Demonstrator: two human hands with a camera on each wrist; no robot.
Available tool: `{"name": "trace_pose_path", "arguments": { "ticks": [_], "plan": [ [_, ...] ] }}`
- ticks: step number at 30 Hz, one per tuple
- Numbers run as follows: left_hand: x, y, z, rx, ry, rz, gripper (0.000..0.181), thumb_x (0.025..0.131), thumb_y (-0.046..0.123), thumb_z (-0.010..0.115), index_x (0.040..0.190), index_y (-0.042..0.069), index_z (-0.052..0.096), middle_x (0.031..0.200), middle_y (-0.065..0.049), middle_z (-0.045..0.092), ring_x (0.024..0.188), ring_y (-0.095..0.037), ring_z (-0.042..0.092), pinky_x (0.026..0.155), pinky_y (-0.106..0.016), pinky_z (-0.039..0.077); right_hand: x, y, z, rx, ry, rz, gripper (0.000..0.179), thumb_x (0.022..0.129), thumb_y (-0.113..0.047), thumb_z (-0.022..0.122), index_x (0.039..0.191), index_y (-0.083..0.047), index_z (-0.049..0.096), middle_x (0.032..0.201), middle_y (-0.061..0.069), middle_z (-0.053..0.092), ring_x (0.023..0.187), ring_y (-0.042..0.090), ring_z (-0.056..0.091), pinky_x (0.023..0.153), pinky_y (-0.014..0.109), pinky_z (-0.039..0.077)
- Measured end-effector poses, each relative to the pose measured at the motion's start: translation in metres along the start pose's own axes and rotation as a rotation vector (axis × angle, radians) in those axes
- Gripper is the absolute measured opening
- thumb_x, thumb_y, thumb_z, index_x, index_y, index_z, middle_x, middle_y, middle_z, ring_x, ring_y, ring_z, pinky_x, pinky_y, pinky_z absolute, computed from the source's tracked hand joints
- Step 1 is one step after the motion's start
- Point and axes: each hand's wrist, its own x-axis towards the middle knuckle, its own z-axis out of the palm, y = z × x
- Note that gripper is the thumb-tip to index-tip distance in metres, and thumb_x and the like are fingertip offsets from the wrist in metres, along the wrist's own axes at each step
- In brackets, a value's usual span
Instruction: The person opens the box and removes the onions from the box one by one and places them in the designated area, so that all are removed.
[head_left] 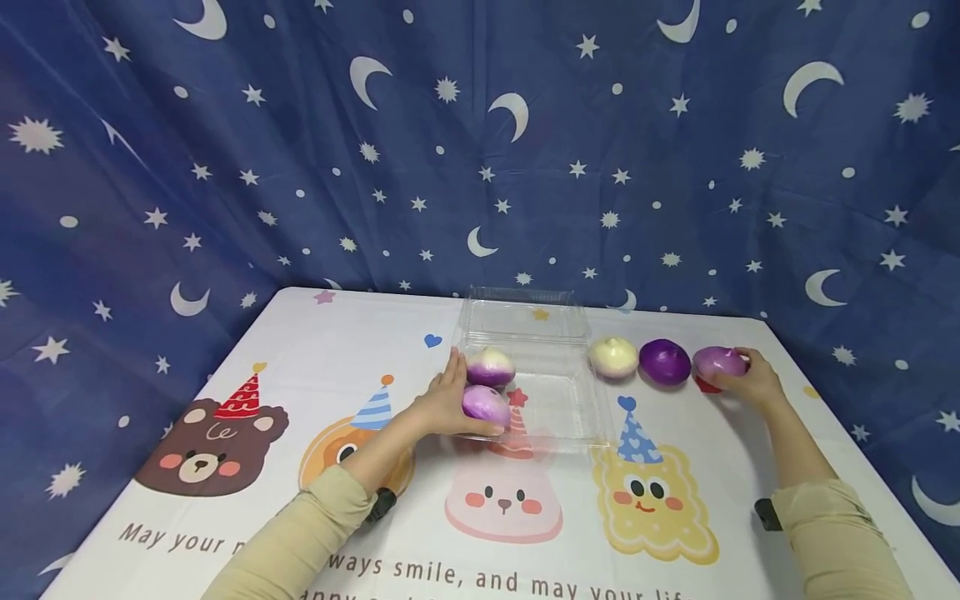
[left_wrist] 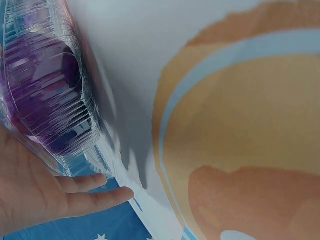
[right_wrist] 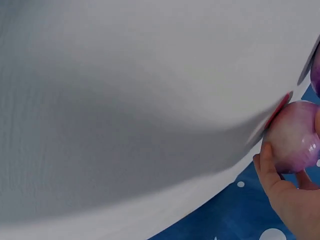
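At the left side of a clear plastic container (head_left: 551, 408), my left hand (head_left: 446, 402) rests against its wall, the thumb along the front edge. Straight, spread fingers (left_wrist: 97, 200) show in the left wrist view. Inside the container sit a purple-and-white onion (head_left: 491, 367) and, in front of it, a pinkish-purple onion (head_left: 486, 405). On the right of the table, my right hand (head_left: 753, 379) grips a light purple onion (head_left: 718, 363) from its right side. That onion (right_wrist: 292, 135) is between thumb and fingers in the right wrist view.
A pale yellow onion (head_left: 613, 357) and a dark purple onion (head_left: 664, 362) stand in a row left of the gripped one. The container's lid (head_left: 523, 319) is folded open toward the back. A starry blue curtain (head_left: 480, 167) hangs behind the printed white tablecloth (head_left: 360, 333).
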Motion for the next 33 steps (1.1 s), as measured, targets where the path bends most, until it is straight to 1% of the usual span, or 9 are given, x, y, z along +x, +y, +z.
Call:
{"name": "trace_pose_path", "arguments": {
  "ticks": [9,13,16,18,22,24,27,30,33],
  "plan": [
    [0.0,0.0,-0.001,-0.001,-0.004,0.004,0.128,0.067,0.055,0.077,0.15,0.002,-0.004,0.158,-0.013,-0.015,0.14,-0.05,0.014,0.102,-0.066,0.032,-0.001,-0.001,-0.001,0.046,-0.083,-0.066,0.078,0.084,-0.016,0.06,0.136,0.02,0.013,0.13,0.048,0.028,0.119,0.057,0.034,0.101,0.062,0.033],
    [0.0,0.001,-0.001,0.0,-0.002,0.01,0.128,0.067,0.055,0.077,0.15,0.001,-0.004,0.158,-0.014,-0.014,0.14,-0.051,0.015,0.101,-0.066,0.032,-0.001,-0.001,-0.002,0.049,-0.099,-0.062,0.084,0.085,-0.019,0.061,0.139,0.018,0.008,0.131,0.048,0.026,0.12,0.056,0.034,0.101,0.061,0.032],
    [0.001,0.001,0.0,0.004,-0.005,0.012,0.129,0.067,0.056,0.077,0.15,0.001,-0.004,0.158,-0.014,-0.014,0.14,-0.051,0.015,0.101,-0.067,0.032,-0.002,0.001,-0.004,0.033,-0.091,-0.058,0.088,0.087,-0.025,0.061,0.141,0.016,0.006,0.134,0.048,0.022,0.122,0.058,0.029,0.101,0.064,0.03],
    [0.001,0.001,0.0,0.005,-0.004,0.009,0.129,0.067,0.056,0.077,0.15,0.001,-0.004,0.158,-0.014,-0.013,0.14,-0.05,0.015,0.1,-0.068,0.032,-0.002,0.001,-0.004,0.036,-0.014,-0.088,0.082,0.089,-0.027,0.059,0.141,0.015,0.012,0.134,0.047,0.024,0.121,0.059,0.029,0.1,0.066,0.029],
    [0.0,0.001,0.001,0.006,-0.009,0.002,0.128,0.068,0.056,0.076,0.15,0.001,-0.004,0.158,-0.014,-0.013,0.14,-0.05,0.015,0.101,-0.068,0.031,-0.002,-0.003,0.0,0.101,0.235,-0.199,0.063,0.092,-0.026,0.055,0.137,0.012,0.031,0.134,0.042,0.035,0.119,0.057,0.035,0.095,0.067,0.031],
    [-0.001,0.002,0.001,0.003,-0.01,0.0,0.127,0.068,0.056,0.076,0.15,0.001,-0.004,0.158,-0.014,-0.013,0.14,-0.051,0.015,0.101,-0.067,0.031,-0.002,-0.011,0.005,0.145,0.325,-0.265,0.056,0.092,-0.021,0.056,0.135,0.009,0.038,0.134,0.037,0.04,0.118,0.053,0.039,0.094,0.063,0.034],
    [-0.002,0.002,0.0,0.005,-0.017,-0.001,0.127,0.068,0.056,0.076,0.15,0.001,-0.004,0.158,-0.014,-0.014,0.14,-0.05,0.014,0.103,-0.066,0.031,-0.004,-0.034,0.015,0.176,0.347,-0.347,0.052,0.092,-0.017,0.057,0.135,0.006,0.04,0.133,0.032,0.043,0.117,0.047,0.042,0.092,0.05,0.039],
    [-0.003,0.002,0.0,0.011,-0.014,0.0,0.127,0.068,0.056,0.076,0.15,0.001,-0.004,0.158,-0.014,-0.014,0.14,-0.05,0.015,0.103,-0.065,0.031,-0.008,-0.065,0.027,0.168,0.299,-0.438,0.049,0.092,-0.013,0.059,0.134,0.005,0.042,0.133,0.029,0.045,0.117,0.043,0.043,0.092,0.046,0.04],
    [-0.001,0.002,0.0,0.013,-0.002,0.004,0.128,0.068,0.056,0.077,0.15,0.001,-0.004,0.158,-0.014,-0.013,0.14,-0.051,0.015,0.102,-0.066,0.031,-0.015,-0.099,0.04,0.163,0.21,-0.54,0.048,0.09,-0.01,0.061,0.132,0.005,0.044,0.132,0.028,0.046,0.119,0.044,0.044,0.094,0.051,0.042]
  ]
}}
